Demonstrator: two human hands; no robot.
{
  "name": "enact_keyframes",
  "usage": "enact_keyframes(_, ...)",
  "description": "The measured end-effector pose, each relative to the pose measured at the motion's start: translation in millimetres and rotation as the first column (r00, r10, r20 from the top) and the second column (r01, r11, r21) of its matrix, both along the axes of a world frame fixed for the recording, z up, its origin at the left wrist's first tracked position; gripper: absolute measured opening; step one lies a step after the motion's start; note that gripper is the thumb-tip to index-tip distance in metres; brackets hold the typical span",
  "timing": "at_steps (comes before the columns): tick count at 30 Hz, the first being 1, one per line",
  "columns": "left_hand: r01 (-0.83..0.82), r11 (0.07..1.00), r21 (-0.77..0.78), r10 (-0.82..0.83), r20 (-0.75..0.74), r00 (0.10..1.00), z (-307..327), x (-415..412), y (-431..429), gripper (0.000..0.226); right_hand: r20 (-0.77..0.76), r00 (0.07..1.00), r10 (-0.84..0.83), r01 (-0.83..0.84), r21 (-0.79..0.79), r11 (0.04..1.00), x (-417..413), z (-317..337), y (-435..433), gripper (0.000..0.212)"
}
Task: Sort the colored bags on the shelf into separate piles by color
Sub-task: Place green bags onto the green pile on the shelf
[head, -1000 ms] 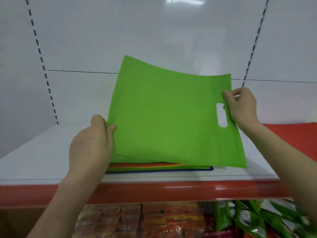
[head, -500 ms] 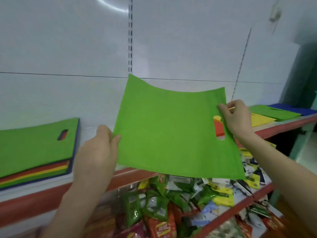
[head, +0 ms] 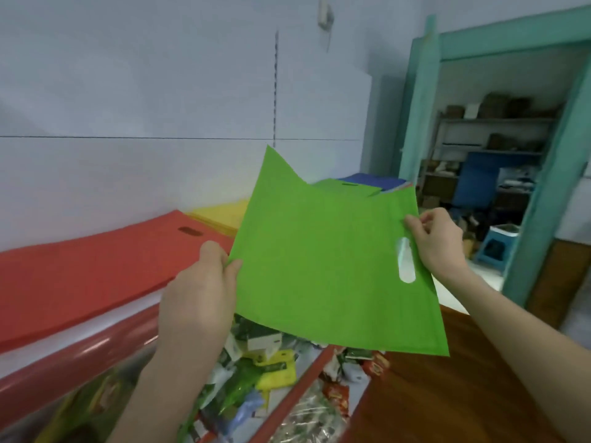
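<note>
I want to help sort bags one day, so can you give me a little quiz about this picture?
1. True or false: the left hand and the right hand both hold the green bag.
2. Which colour is the pile on the shelf closest to the left hand? A red, B blue, C purple.
3. What lies heaped below the shelf?

Key: 1 true. 2 A, the red pile. 3 snack packets.
</note>
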State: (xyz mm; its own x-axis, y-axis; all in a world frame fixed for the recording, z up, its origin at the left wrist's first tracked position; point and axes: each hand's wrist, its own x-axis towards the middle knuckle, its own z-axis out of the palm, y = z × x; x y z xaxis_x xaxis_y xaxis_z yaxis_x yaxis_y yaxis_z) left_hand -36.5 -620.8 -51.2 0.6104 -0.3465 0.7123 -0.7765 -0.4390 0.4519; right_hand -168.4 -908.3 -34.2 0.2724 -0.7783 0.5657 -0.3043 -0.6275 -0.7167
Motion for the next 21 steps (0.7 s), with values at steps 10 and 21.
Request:
enact_keyframes(10,0.146,0.989,0.030,-0.147,0.007,0.989,-5,30,-205,0.019,-0.014,0.991,-0.132,0.132,0.008,0.991,-13,-8,-177,0.023)
enact_keyframes(21,0.106,0.991,0.087,-0.106,0.001,0.994,13,66,-394,0.022,0.026,0.982,-0.189,0.189,-0.003,0.982,-1,-4,-346,0.020)
